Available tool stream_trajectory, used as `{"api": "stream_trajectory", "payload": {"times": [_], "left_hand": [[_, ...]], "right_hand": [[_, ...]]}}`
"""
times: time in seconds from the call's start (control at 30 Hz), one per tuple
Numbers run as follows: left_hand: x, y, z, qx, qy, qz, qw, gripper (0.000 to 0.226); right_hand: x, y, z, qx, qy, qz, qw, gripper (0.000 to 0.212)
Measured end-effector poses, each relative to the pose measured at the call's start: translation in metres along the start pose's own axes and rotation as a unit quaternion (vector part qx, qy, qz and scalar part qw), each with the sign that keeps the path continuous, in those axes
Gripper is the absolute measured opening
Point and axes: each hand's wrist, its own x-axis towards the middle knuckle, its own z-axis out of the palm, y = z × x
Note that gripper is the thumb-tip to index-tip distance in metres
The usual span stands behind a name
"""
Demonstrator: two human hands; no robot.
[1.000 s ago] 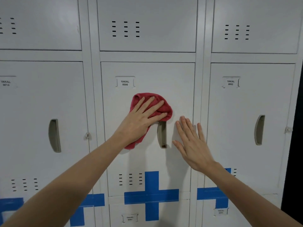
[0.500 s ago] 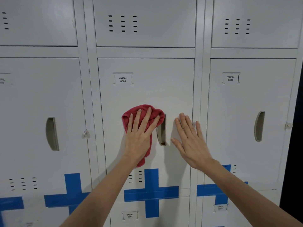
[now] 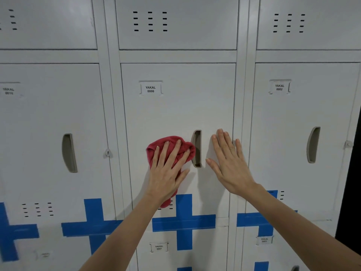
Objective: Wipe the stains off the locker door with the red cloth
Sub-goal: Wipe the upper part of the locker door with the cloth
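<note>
Left of frame: neighbouring door [image 3: 48, 114] with 1 recessed handle. Centre: locker door [image 3: 175, 110] labelled YAKAL 0006; red cloth [image 3: 170, 140] bunched at mid-door, just left of the handle recess [image 3: 197, 148], pressed flat under the left hand [image 3: 166, 173], fingers straight and spread, not curled around it. Right of the recess: right hand [image 3: 228, 165] flat on the same door, fingers straight, holding nothing; door 0002 [image 3: 293, 114] at far right.

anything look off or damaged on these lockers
Nothing looks broken or spilled. The odd part is the blue tape crosses stuck low on the grey metal locker doors: they bridge the seams onto the doors below. The left hand presses the red cloth flat on the middle door, where no clear stain shows.
</note>
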Motion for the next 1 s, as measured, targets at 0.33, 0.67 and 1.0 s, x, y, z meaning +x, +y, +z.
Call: {"api": "stream_trajectory", "payload": {"times": [0.33, 0.67, 1.0], "left_hand": [[-0.028, 0.008, 0.014, 0.017, -0.006, 0.028, 0.999, 0.052], [-0.038, 0.037, 0.024, 0.004, -0.039, 0.055, 0.998, 0.054], [-0.024, 0.079, 0.019, -0.066, -0.062, -0.085, 0.992, 0.06]], "right_hand": [[0.001, 0.0, 0.001, 0.011, -0.005, 0.004, 1.0, 0.067], [0.001, 0.003, -0.001, 0.027, -0.013, -0.003, 1.0, 0.065], [0.0, 0.012, -0.001, 0.028, -0.009, -0.019, 0.999, 0.063]]}}
